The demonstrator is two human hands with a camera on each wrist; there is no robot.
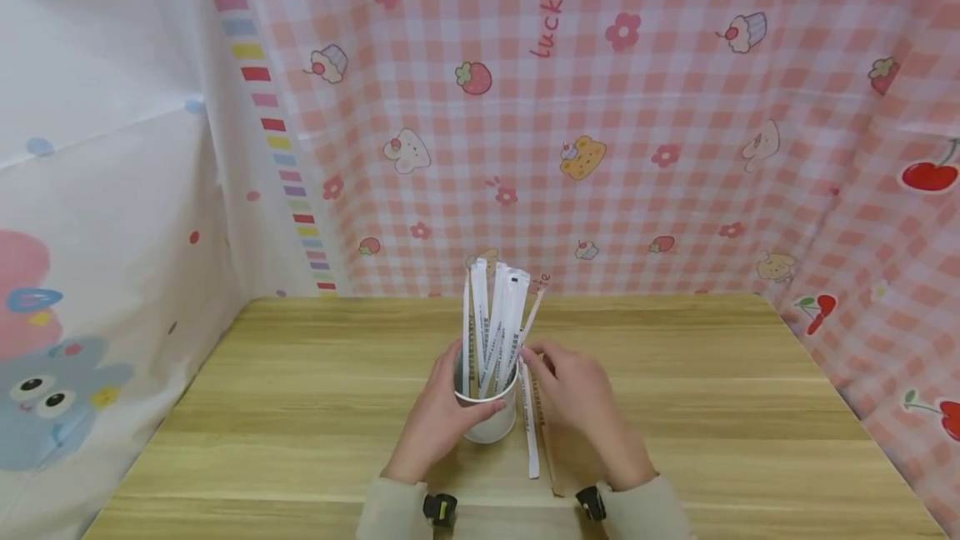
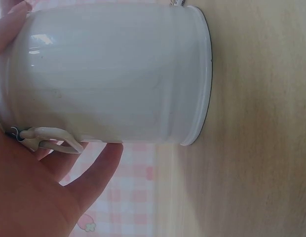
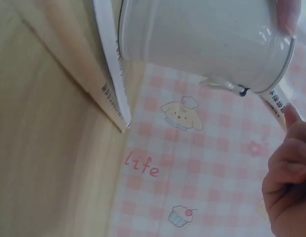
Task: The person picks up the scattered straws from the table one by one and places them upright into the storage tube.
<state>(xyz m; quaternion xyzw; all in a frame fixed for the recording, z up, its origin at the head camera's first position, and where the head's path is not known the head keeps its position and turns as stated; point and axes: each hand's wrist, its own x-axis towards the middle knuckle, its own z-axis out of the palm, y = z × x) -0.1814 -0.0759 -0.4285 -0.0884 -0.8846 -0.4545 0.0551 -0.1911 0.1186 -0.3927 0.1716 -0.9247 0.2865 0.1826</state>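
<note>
A white cup-like pail (image 1: 491,427) with small side lugs stands on the table, holding several long, slim paper-wrapped sticks (image 1: 480,315). My left hand (image 1: 446,415) grips the pail from the left, thumb across its front near the rim. At the right side of the rim, my right hand (image 1: 573,382) pinches a slim white paper-wrapped stick (image 1: 534,311) that leans up to the right. The left wrist view shows the pail's smooth wall (image 2: 103,74) and one lug (image 2: 59,136). What is inside the wrappers is hidden.
Right of the pail, a white wrapped stick (image 1: 532,432) and a brown wrapped one (image 1: 553,465) lie on the wooden table (image 1: 300,407). A pink checked cloth (image 1: 525,107) hangs behind the table, and a white printed cloth (image 1: 112,148) hangs at the left.
</note>
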